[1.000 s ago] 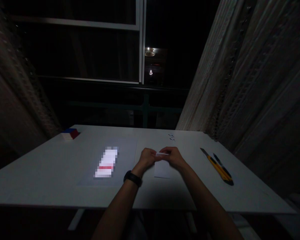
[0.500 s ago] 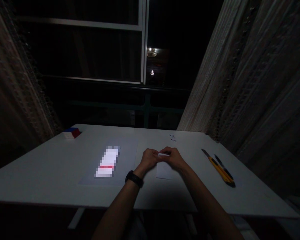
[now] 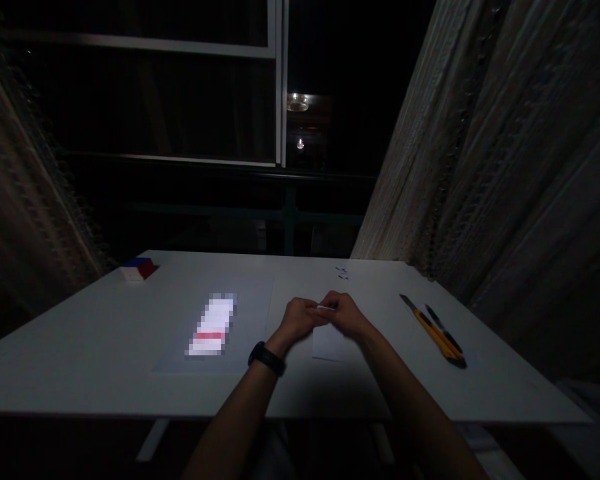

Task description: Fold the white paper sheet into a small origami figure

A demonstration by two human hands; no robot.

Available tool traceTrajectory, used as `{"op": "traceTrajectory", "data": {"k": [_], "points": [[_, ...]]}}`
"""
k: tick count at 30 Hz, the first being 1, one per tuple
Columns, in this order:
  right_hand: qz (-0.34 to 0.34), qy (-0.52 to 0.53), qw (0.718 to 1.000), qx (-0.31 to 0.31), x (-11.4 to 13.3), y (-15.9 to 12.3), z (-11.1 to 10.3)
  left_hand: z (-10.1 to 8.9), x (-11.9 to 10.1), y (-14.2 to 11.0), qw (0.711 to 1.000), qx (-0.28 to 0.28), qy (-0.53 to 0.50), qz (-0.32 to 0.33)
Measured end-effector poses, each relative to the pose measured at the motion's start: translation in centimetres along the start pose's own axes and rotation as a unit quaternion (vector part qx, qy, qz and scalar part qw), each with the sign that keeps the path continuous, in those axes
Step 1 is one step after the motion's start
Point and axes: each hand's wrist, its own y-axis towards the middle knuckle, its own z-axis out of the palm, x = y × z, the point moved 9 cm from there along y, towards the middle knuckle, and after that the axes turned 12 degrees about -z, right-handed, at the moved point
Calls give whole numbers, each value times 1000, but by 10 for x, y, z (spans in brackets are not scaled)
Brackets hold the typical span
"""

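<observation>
A small white sheet of paper (image 3: pixel 328 343) is between my hands, its lower part hanging or lying toward me. At its far edge, my left hand (image 3: pixel 300 317) pinches the paper from the left. From the other side my right hand (image 3: pixel 345 313) grips the same edge, thumb and fingers closed. The top strip appears folded over; the fingers partly hide it. A black watch (image 3: pixel 267 359) is on my left wrist.
A bright pixelated screen (image 3: pixel 213 325) lies on a larger paper sheet (image 3: pixel 257 303) at left. A yellow utility knife (image 3: pixel 437 337) and a dark pen (image 3: pixel 444 328) lie at right. Small paper scraps (image 3: pixel 343 273) and a coloured cube (image 3: pixel 138 269) sit farther back.
Both hands stay at the paper's far edge with their fingers shifting slightly. Less of the white top strip shows between them now. The camera view sways a little.
</observation>
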Motion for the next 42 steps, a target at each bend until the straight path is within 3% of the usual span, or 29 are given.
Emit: {"op": "traceTrajectory", "data": {"k": [8,16,42], "points": [[46,60,996,-38,-17,-1,-1,10,4,0,994,56,-87,-41],[98,117,987,-41,-22,-6,-8,-2,-4,-14,974,55,-197,-102],[147,169,968,-111,-32,-11,-12,-8,1,-9,957,36,-267,-104]]}}
